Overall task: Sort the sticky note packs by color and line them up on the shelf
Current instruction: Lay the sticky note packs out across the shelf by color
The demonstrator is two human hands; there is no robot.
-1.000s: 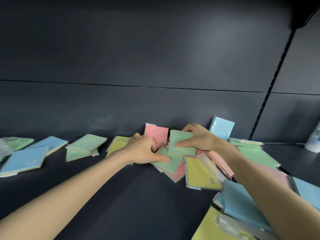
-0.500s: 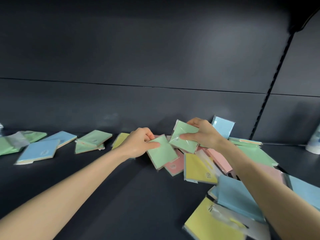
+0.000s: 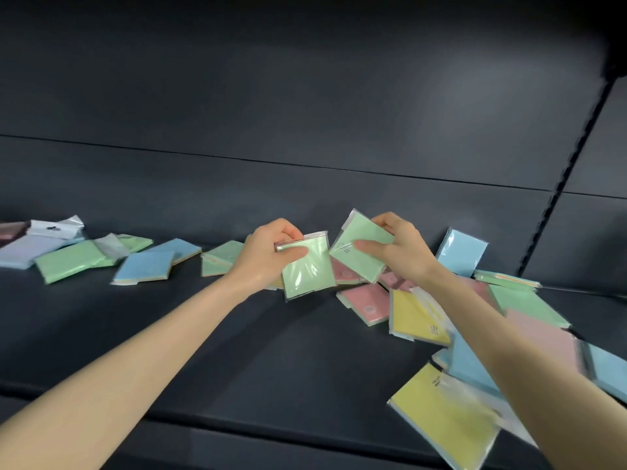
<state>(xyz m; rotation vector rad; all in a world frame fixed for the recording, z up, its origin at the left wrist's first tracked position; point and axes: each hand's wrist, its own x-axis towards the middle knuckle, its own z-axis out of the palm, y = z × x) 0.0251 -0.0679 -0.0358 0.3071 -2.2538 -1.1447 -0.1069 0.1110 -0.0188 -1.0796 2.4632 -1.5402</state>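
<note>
My left hand (image 3: 271,252) grips a green sticky note pack (image 3: 307,269) by its top edge, lifted above the dark shelf (image 3: 237,351). My right hand (image 3: 397,247) holds a second green pack (image 3: 359,252) tilted just to the right of the first, the two nearly touching. Below them lies a loose heap with a pink pack (image 3: 368,303), a yellow pack (image 3: 415,317) and a blue pack (image 3: 461,252) that leans on the back wall. To the left lie a green pack (image 3: 68,259) and a blue pack (image 3: 144,269).
More packs spread to the right: green (image 3: 522,300), pale pink (image 3: 543,337), blue (image 3: 607,368) and a large yellow one (image 3: 444,415) near the shelf's front edge. A lilac pack (image 3: 27,249) lies at far left. A slotted upright (image 3: 559,184) runs down the back wall.
Both hands have lifted their green packs up off the heap and brought them side by side. My view has shifted right, so the packs at left show more.
</note>
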